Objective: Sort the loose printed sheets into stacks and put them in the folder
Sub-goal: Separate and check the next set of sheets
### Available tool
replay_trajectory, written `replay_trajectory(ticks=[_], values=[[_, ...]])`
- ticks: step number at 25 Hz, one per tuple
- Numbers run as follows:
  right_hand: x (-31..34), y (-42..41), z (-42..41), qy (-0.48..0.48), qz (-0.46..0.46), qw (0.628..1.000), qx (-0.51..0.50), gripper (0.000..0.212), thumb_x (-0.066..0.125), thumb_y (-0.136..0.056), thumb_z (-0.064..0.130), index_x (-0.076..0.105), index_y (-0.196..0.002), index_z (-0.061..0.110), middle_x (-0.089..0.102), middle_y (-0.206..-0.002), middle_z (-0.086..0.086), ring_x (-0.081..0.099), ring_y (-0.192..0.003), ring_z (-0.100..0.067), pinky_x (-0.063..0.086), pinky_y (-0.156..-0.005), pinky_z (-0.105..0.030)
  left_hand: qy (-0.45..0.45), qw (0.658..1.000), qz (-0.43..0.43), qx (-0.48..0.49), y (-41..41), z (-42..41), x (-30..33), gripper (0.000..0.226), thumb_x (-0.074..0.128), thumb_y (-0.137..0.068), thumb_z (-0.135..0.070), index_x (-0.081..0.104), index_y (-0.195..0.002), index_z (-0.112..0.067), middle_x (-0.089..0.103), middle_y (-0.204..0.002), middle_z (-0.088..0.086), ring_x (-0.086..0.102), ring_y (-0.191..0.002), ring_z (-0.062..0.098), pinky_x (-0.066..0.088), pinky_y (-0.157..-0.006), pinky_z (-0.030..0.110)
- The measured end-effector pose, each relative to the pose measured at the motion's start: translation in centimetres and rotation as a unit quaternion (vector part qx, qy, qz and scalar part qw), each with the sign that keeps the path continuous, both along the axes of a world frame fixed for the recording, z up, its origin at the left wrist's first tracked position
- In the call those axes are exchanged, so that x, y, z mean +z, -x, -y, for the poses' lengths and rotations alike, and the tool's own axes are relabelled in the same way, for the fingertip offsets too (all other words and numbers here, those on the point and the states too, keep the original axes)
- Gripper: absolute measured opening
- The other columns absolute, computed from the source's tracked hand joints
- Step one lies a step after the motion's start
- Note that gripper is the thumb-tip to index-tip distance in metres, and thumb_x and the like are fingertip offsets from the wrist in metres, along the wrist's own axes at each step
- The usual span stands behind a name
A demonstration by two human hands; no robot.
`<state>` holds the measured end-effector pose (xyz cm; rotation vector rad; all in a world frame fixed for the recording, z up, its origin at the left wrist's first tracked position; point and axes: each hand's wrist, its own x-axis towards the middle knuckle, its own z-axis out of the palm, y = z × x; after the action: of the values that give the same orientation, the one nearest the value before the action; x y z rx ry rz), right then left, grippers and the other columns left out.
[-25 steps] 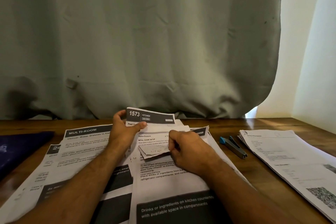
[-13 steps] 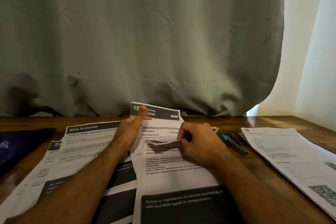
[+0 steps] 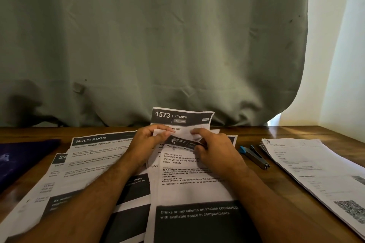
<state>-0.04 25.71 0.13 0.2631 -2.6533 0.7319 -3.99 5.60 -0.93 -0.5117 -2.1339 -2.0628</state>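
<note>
1. Left hand (image 3: 147,142) and right hand (image 3: 212,148) both pinch the top edge of the refrigerator sheet (image 3: 189,175) at mid-bench (image 3: 246,134); fingers curled round the folded-over edge.
2. The 1573 sheet (image 3: 181,117) stands up behind the hands, curling at its top right corner.
3. Other loose sheets: MULTI-ROOM sheet (image 3: 94,152) fanned to the left with more pages under it; a separate stack (image 3: 316,165) on the right.
4. A dark folder (image 3: 23,156), I think, lies at the far left edge, well apart from the hands. Nothing filed yet by the look of it.
5. Risks:
   - The pinched edge is already creased; a hard pull could tear it.
   - Sheets overlap, so lifting one may drag its neighbours and mix the piles.
   - Stapler (image 3: 253,156) lies between the centre pile and the right stack; a sliding page could snag on it.
6. Readable text: "1573 KITCHEN"; "MULTI-ROOM", "Deliver Water Glasses to Each Bedro…"; "641", "Refrigerator"; "INITIAL SCENE SETUP"; "Drinks or ingredients on kitchen countertop". The right stack carries a QR-type code, its text too blurred to read.
</note>
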Motion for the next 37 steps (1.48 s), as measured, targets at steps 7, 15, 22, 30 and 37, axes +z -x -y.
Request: replay_trajectory(ticks=[7, 15, 22, 30, 37], values=[[0.6, 1.0, -0.8, 0.047, -0.07, 0.995, -0.043, 0.015, 0.06, -0.094, 0.022, 0.057, -0.088, 0.035, 0.064, -0.087, 0.009, 0.059, -0.075, -0.003, 0.048, -0.066, -0.016, -0.055, 0.998, 0.03, 0.008, -1.0, -1.4, 0.6, 0.101, 0.061, -0.067, -0.071, 0.022, -0.155, -0.04, 0.059, -0.132, 0.001, 0.072, -0.099, 0.026, 0.061, -0.083, 0.049], [1.8, 3.0, -0.8, 0.113, -0.093, 0.988, -0.05, 0.027, 0.069, -0.088, 0.017, 0.056, -0.099, 0.038, 0.061, -0.076, 0.018, 0.057, -0.06, 0.007, 0.038, -0.045, -0.003, 0.052, 0.997, 0.044, 0.039, -0.4, -2.0, 0.2, 0.043, 0.055, -0.102, -0.013, 0.05, -0.142, -0.027, 0.069, -0.118, -0.005, 0.069, -0.095, 0.008, 0.061, -0.077, 0.028], [2.0, 3.3, -1.8, 0.085, -0.021, 0.996, 0.004, 0.051, 0.074, -0.082, 0.013, 0.06, -0.122, 0.043, 0.066, -0.078, 0.01, 0.065, -0.067, -0.004, 0.058, -0.072, -0.028, 0.0, 0.994, 0.11, 0.011, -0.3, -1.9, 0.1, 0.042, 0.063, -0.096, -0.01, 0.053, -0.134, -0.024, 0.073, -0.116, 0.004, 0.075, -0.096, 0.023, 0.061, -0.086, 0.047], [2.1, 3.3, -0.3, 0.055, 0.013, 0.998, 0.025, 0.055, 0.071, -0.087, 0.02, 0.048, -0.129, 0.047, 0.063, -0.081, 0.016, 0.063, -0.07, 0.001, 0.048, -0.054, -0.012, -0.072, 0.989, 0.13, 0.019, 0.4, -1.7, -0.2, 0.031, 0.055, -0.101, -0.009, 0.056, -0.128, -0.025, 0.076, -0.108, 0.008, 0.077, -0.089, 0.025, 0.063, -0.072, 0.041], [2.2, 1.9, -0.9, 0.068, 0.009, 0.997, 0.022, 0.048, 0.074, -0.083, 0.016, 0.051, -0.116, 0.042, 0.059, -0.075, 0.017, 0.058, -0.062, 0.007, 0.039, -0.046, -0.005, -0.017, 0.992, 0.122, -0.034, 0.1, -0.7, 0.5, 0.028, 0.052, -0.097, 0.003, 0.062, -0.116, -0.015, 0.078, -0.099, 0.009, 0.076, -0.091, 0.027, 0.062, -0.074, 0.042]])
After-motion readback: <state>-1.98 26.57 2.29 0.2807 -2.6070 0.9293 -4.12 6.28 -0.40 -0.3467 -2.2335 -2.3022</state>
